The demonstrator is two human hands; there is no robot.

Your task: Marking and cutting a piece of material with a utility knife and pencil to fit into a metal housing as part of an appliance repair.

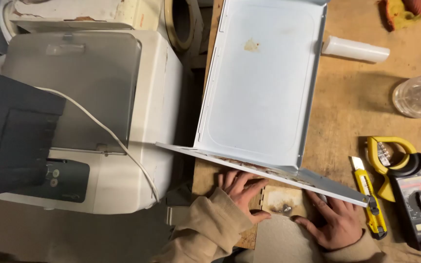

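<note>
A white sheet-metal panel (261, 83) with raised edges and a small rust stain lies tilted on the wooden workbench (352, 102). Its near edge overhangs my hands. My left hand (242, 191) rests flat on a thin wooden piece (281, 200) with a burnt patch, fingers spread. My right hand (332, 219) lies flat just right of that piece, fingers apart. Neither hand grips anything. Both sleeves are beige.
A white washing machine (123, 126) with a white cable across its lid stands to the left. On the bench's right side lie a yellow utility knife (369, 199), a yellow-and-black clamp meter (412, 195), a glass jar (420, 95) and a white roll (354, 48).
</note>
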